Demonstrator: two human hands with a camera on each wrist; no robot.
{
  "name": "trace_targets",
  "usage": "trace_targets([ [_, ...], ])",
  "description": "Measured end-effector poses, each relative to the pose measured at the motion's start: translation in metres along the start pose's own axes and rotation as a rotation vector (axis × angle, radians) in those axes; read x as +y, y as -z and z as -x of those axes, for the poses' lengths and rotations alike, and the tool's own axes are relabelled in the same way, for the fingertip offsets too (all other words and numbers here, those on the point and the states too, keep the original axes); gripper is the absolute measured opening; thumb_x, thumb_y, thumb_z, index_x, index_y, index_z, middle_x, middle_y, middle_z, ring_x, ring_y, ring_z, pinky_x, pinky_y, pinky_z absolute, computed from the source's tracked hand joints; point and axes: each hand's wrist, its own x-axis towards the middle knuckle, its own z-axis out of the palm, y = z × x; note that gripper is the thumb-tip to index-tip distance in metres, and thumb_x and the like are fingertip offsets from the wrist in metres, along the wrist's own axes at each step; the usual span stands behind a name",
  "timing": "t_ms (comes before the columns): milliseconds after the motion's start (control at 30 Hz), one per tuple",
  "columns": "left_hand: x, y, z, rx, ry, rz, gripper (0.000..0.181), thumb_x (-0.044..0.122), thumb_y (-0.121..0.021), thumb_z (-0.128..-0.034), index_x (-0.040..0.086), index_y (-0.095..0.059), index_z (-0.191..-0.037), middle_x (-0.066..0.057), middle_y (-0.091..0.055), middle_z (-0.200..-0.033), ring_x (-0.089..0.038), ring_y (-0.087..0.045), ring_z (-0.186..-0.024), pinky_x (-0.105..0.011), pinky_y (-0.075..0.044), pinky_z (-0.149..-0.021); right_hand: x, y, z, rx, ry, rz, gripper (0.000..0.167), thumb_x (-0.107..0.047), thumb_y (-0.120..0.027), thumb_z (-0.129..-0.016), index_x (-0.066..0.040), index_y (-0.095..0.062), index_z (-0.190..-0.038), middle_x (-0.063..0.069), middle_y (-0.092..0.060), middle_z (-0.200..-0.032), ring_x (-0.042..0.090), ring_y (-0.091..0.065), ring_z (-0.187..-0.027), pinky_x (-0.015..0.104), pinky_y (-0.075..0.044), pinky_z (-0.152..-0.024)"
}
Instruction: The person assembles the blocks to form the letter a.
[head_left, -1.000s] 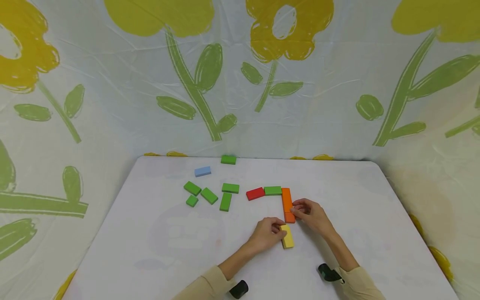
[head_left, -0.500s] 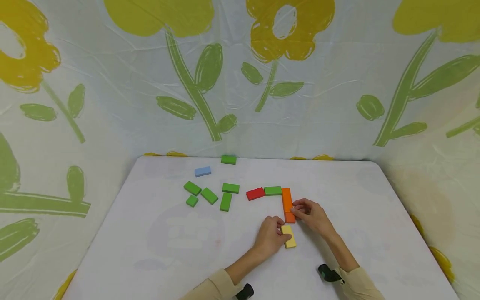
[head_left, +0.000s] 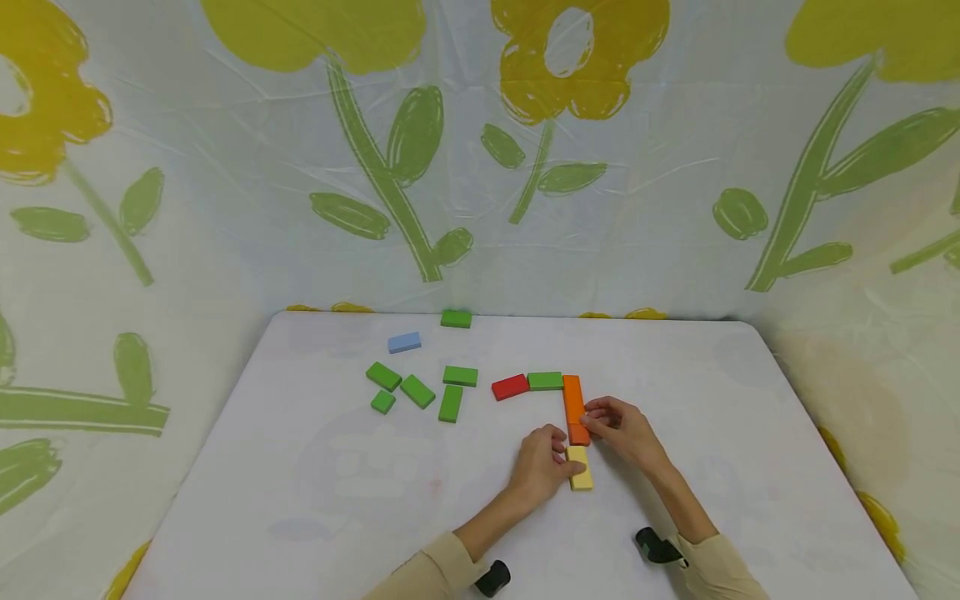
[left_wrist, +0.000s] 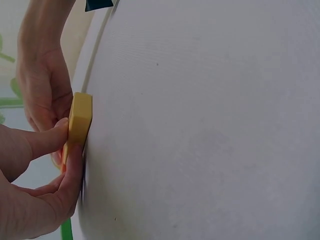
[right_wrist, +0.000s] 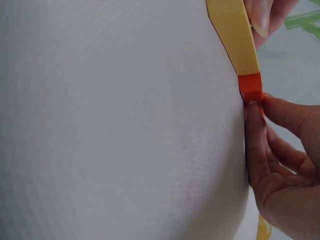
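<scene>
My left hand (head_left: 536, 468) pinches a yellow block (head_left: 580, 482) between thumb and fingers, low on the white table. In the right wrist view, the end of the yellow block (right_wrist: 232, 37) looks to meet a short orange block (right_wrist: 250, 86). With thumb and index finger my right hand (head_left: 628, 435) grips the orange piece from its right side. A longer orange block (head_left: 572, 397) continues the line away from me. At its far end a green block (head_left: 545, 382) turns left, followed by a slightly angled red block (head_left: 510, 387). Fingers partly cover the orange pieces.
Several loose green blocks (head_left: 417, 391) lie to the left on the white table (head_left: 300, 500). Farther back are a blue block (head_left: 404, 342) and one green block (head_left: 456, 319) at the rear edge. A flower-printed cloth (head_left: 630, 250) hangs behind the table.
My left hand has brought the yellow block slightly right and then away from me, narrowing the gap to the short orange block and straightening toward it. My right hand has stayed in place.
</scene>
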Motion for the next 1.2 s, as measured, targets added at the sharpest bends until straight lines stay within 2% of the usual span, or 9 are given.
trace_targets([
  [433, -0.0005, -0.0014, -0.0048, -0.011, 0.02, -0.014, 0.044, 0.016, -0.086, -0.0853, 0.003, -0.062, -0.12, 0.0, -0.059, -0.087, -0.009, -0.051, -0.075, -0.018, -0.048, -0.063, -0.0009, 0.0001, 0.0002, -0.01, -0.002, -0.006, 0.037, -0.019, -0.074, -0.097, 0.004, -0.064, -0.124, 0.012, -0.068, -0.104, 0.023, -0.061, -0.088, 0.014, -0.051, -0.074],
  [733, 0.0002, -0.0031, -0.0048, -0.018, 0.008, -0.016, 0.048, 0.016, -0.085, -0.0865, 0.002, -0.06, -0.125, 0.0, -0.06, -0.088, -0.008, -0.051, -0.075, -0.017, -0.048, -0.062, -0.0003, 0.0004, -0.0002, -0.015, -0.002, -0.008, 0.036, -0.019, -0.073, -0.098, 0.005, -0.064, -0.123, 0.013, -0.068, -0.105, 0.022, -0.061, -0.089, 0.015, -0.052, -0.075],
  [1000, -0.0019, -0.0036, -0.0046, -0.011, -0.028, -0.025, 0.047, 0.015, -0.086, -0.0857, 0.0, -0.061, -0.123, -0.001, -0.061, -0.086, -0.008, -0.051, -0.072, -0.017, -0.048, -0.061, -0.0003, 0.0007, -0.0006, -0.037, 0.0, -0.009, 0.037, -0.02, -0.073, -0.098, 0.005, -0.064, -0.124, 0.014, -0.068, -0.105, 0.023, -0.062, -0.089, 0.016, -0.053, -0.076],
  [1200, -0.0024, -0.0047, -0.0052, -0.02, -0.013, -0.011, 0.046, 0.017, -0.084, -0.0873, 0.002, -0.06, -0.123, 0.0, -0.062, -0.087, -0.007, -0.053, -0.072, -0.017, -0.049, -0.062, -0.003, 0.0038, 0.0015, -0.05, -0.02, 0.01, 0.039, -0.024, -0.073, -0.098, 0.004, -0.063, -0.123, 0.012, -0.068, -0.105, 0.022, -0.063, -0.088, 0.021, -0.054, -0.074],
])
